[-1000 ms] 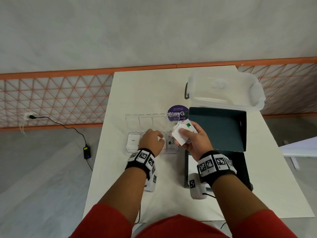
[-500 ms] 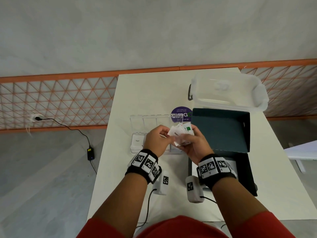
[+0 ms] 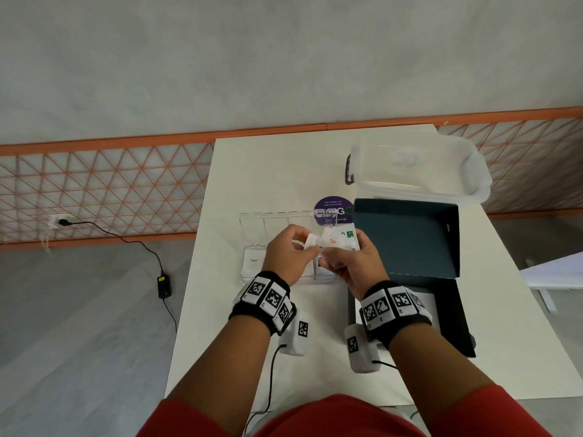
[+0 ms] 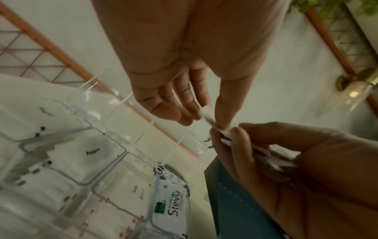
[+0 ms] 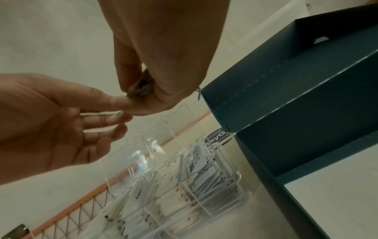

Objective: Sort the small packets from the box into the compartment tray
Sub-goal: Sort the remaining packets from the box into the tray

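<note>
Right hand point(image 3: 350, 263) grip pinches a fanned stack of packets point(image 3: 339, 239), left hand point(image 3: 288, 255) grip pinches one packet's edge point(image 4: 206, 116); probably light, thin, slippery paper, so peel singly by the edge.

The compartment tray point(image 3: 252, 275) sits mid-frame on the table point(image 3: 271, 171), packets point(image 4: 172, 203) lying in its compartments. The box point(image 3: 407, 238) stands just right of it; a plastic tub point(image 3: 416, 171) lies above the box, toward upper right.
</note>
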`<state>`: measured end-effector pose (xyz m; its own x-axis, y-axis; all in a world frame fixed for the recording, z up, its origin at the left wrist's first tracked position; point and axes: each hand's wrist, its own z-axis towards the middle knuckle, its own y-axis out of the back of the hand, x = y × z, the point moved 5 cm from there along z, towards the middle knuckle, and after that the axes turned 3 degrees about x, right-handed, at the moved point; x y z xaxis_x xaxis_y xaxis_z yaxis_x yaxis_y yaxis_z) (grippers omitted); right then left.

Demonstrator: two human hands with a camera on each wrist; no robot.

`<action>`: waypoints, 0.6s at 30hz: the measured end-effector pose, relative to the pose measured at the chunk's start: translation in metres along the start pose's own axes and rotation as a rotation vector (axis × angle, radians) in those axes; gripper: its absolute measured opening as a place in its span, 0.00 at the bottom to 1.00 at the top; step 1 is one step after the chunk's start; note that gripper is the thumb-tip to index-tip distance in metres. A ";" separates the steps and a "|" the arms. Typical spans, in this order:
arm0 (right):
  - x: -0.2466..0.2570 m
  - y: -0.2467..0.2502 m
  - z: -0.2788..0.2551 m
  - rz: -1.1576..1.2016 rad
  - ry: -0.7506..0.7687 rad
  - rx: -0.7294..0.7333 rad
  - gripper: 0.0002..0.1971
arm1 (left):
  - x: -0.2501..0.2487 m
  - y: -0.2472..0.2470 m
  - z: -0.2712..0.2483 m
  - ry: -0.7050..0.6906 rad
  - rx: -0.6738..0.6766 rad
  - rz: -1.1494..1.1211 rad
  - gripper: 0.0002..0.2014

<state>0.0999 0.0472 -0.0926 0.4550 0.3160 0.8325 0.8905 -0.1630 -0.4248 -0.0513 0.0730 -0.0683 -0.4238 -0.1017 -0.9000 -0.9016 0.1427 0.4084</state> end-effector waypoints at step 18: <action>-0.003 0.005 0.011 0.037 0.002 -0.113 0.17 | 0.049 0.058 0.021 0.107 -0.006 0.176 0.16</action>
<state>0.1033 0.0555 -0.1007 0.4877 0.3059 0.8177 0.8670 -0.2790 -0.4128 -0.1225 0.0973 -0.0923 -0.5810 -0.1799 -0.7938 -0.8135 0.1612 0.5589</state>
